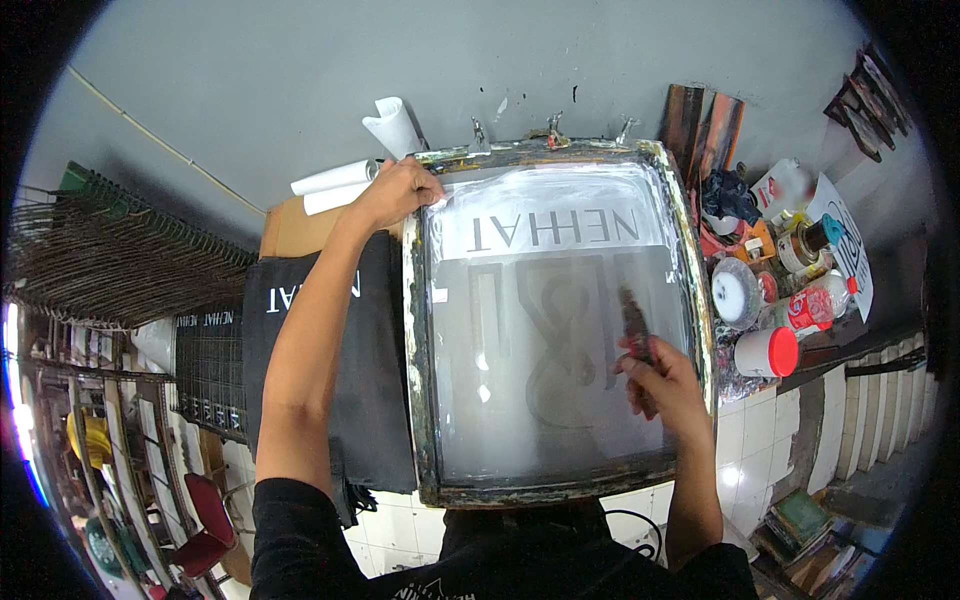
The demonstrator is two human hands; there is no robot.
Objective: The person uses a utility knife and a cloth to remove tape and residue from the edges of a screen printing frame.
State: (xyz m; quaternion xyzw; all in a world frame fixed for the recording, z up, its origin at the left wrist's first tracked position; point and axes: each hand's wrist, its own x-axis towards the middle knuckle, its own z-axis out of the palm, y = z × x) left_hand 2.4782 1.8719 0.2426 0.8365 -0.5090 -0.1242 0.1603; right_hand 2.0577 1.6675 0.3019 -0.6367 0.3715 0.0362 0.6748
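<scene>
A silkscreen frame (410, 330) with a stained wooden border lies in front of me. Its mesh (500, 400) is grey, with large pale figures, and white ink is smeared over a row of reversed letters along the far end. My left hand (400, 192) is at the far left corner of the frame, fingers curled down against the inner edge. Whatever they pinch, if anything, is hidden. Over the right part of the mesh, my right hand (665, 385) grips a dark, reddish-stained narrow hand tool (636, 325). Its far end is blurred and points away from me.
Metal clamps (555, 130) stand at the frame's far edge. Black printed fabric (375, 340) lies to the left, beside a wire rack (130, 250). White paper rolls (335, 185) rest behind. At right are a red-lidded tub (768, 352), a plastic bottle (815, 303) and cans (800, 245).
</scene>
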